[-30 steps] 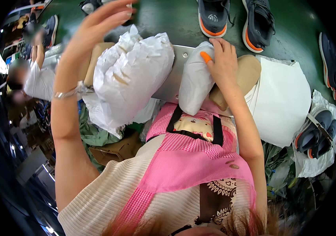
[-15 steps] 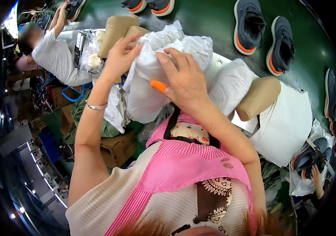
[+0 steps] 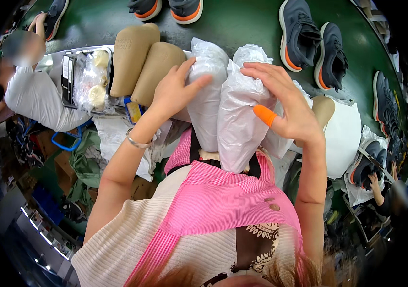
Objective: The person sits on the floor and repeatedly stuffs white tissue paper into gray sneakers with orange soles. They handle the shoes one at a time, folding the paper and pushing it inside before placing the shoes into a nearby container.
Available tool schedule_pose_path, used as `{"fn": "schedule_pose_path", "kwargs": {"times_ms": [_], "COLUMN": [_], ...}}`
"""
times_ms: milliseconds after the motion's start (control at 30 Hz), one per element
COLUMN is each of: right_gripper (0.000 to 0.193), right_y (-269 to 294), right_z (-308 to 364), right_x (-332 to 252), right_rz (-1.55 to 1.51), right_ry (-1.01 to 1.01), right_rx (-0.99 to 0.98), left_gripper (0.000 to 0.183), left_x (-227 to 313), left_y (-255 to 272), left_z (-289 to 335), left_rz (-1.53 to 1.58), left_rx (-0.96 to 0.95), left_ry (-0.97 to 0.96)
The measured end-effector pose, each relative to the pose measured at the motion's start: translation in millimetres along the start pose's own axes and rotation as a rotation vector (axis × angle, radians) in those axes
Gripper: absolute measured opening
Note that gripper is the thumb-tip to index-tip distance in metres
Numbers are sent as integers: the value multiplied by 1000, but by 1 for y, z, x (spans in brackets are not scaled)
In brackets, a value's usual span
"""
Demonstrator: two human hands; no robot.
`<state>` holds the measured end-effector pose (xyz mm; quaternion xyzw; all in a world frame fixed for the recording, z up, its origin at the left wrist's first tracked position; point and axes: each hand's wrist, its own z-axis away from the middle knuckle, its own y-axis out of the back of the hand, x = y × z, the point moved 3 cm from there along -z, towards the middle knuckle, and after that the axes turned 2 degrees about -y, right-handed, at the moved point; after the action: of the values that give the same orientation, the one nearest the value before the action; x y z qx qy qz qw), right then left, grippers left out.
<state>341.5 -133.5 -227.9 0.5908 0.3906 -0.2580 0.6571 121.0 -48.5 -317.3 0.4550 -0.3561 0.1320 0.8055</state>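
Two bundles wrapped in thin white paper stand side by side in front of me, a left wrapped bundle (image 3: 207,105) and a right wrapped bundle (image 3: 243,110). My left hand (image 3: 177,91) is at the left one's side, thumb and fingers apart, the thumb smeared over its paper. Over the upper right of the other bundle curls my right hand (image 3: 290,105), holding it; an orange finger cot (image 3: 264,115) covers its thumb. What the paper encloses is hidden. More white paper shows partly behind my right hand.
Two tan moulded forms (image 3: 133,60) lie left of the bundles, beside a black tray (image 3: 66,79) with plastic-wrapped items. Grey shoes with orange soles (image 3: 302,36) stand on the green bench (image 3: 242,24). White sheets (image 3: 345,138) lie at right. Other people work on both sides.
The crumpled paper between my hands has given way to two bundles side by side. My right hand has moved right, onto the right one; my left hand has moved lower. The view has shifted.
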Motion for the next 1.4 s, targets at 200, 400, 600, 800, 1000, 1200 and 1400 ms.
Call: {"fn": "schedule_pose_path", "kwargs": {"times_ms": [200,400,600,800,1000,1200,1400], "right_gripper": [34,30,35,37,34,34,40], "right_y": [-40,-94,-95,-90,-72,-53,-5], "right_z": [-63,-84,-85,-82,-68,-46,-32], "right_x": [-7,-9,-13,-27,-34,-54,-14], "right_rz": [410,718,642,261,-39,-320,-893], "right_ry": [15,48,115,-11,10,120,-108], "right_rx": [57,-133,-85,-369,-368,-150,488], "left_gripper": [39,33,35,37,37,34,36], "left_x": [-16,-46,-35,-34,-3,10,4], "left_y": [12,-19,-11,-20,-5,-16,32], "left_z": [-54,-85,-79,-81,-69,-57,-36], "left_rz": [331,567,314,531,347,461,645], "left_rx": [-121,-445,-489,-469,-375,-287,-89], "left_ry": [-272,-61,-320,-127,-323,-201,-118]}}
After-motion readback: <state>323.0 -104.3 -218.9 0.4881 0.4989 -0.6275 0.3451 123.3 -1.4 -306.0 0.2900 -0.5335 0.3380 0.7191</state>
